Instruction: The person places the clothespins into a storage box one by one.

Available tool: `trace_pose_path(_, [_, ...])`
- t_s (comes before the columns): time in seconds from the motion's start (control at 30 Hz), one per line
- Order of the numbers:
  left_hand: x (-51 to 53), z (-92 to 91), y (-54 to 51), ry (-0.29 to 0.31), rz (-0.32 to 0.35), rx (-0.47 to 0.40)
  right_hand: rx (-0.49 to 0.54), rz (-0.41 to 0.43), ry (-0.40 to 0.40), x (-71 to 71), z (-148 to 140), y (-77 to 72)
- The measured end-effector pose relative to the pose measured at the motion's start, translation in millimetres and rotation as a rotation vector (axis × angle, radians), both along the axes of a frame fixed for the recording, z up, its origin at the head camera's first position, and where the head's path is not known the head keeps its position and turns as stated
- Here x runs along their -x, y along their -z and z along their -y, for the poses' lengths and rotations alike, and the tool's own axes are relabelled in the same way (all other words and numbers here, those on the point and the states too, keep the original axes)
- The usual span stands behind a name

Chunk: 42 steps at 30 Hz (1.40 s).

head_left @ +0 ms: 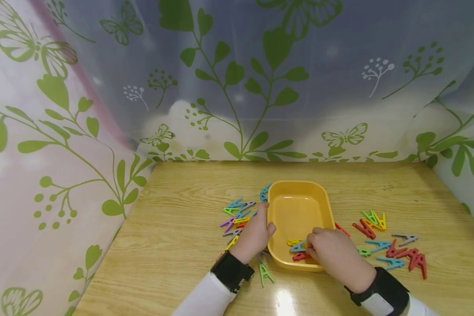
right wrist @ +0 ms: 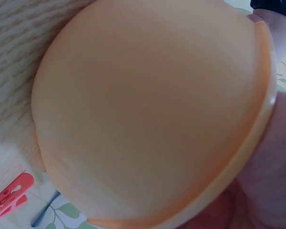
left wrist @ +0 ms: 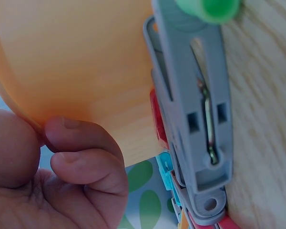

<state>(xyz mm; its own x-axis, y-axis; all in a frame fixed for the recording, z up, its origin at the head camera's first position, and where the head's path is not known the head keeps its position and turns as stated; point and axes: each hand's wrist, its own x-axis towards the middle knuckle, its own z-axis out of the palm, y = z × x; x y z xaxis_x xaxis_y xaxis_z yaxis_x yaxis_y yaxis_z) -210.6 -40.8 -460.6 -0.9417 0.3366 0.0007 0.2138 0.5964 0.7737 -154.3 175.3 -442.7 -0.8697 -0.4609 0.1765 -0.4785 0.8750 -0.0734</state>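
Note:
A yellow plastic basin (head_left: 300,193) stands on the wooden table, with yellow (head_left: 295,242), blue and red clothespins (head_left: 300,256) lying in its front end. My left hand (head_left: 253,235) pinches the basin's left rim between thumb and curled fingers, as the left wrist view shows. Over the front right rim reaches my right hand (head_left: 337,252), its bent fingers down inside next to the blue clothespin (head_left: 298,246). Its fingertips are hidden, so I cannot tell if they hold a clothespin. Close under the left wrist lies a grey clothespin (left wrist: 190,109).
Several mixed-colour clothespins lie left of the basin, with a green clothespin (head_left: 264,274) in front. To the right are more, among them a dark red clothespin (head_left: 364,228) and a grey clothespin (head_left: 406,238). A leaf-patterned curtain (head_left: 237,87) hangs behind the table.

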Motion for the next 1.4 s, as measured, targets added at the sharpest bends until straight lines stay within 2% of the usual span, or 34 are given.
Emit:
trace_pose_path(0.6, [0.2, 0.0, 1.4, -0.004, 0.004, 0.009, 0.042, 0.018, -0.014, 2.5, -2, -0.7])
trace_pose_path(0.8, [1.5, 0.0, 2.4, -0.002, -0.005, 0.018, 0.148, -0.103, 0.000, 6.0, -10, -4.6])
trace_pose_path(0.93, [1.9, 0.2, 1.7, -0.004, 0.008, 0.010, 0.240, -0.188, 0.066, 13.9, -23, -14.8])
trace_pose_path(1.0, [1.6, 0.2, 1.3, -0.009, 0.021, 0.006, 0.267, -0.203, 0.107, 19.2, -32, -19.1])
trace_pose_path(1.13, [1.2, -0.4, 0.6, -0.013, 0.040, 0.000, 0.269, -0.155, 0.186, 30.2, -55, -20.3])
trace_pose_path(1.23, [0.8, -0.7, 0.4, -0.013, 0.041, 0.002, 0.243, -0.064, 0.225, 37.9, -69, -14.6])
trace_pose_path(1.4, [0.5, -0.5, 0.9, -0.014, 0.030, 0.010, 0.178, 0.098, 0.192, 46.6, -80, 0.6])
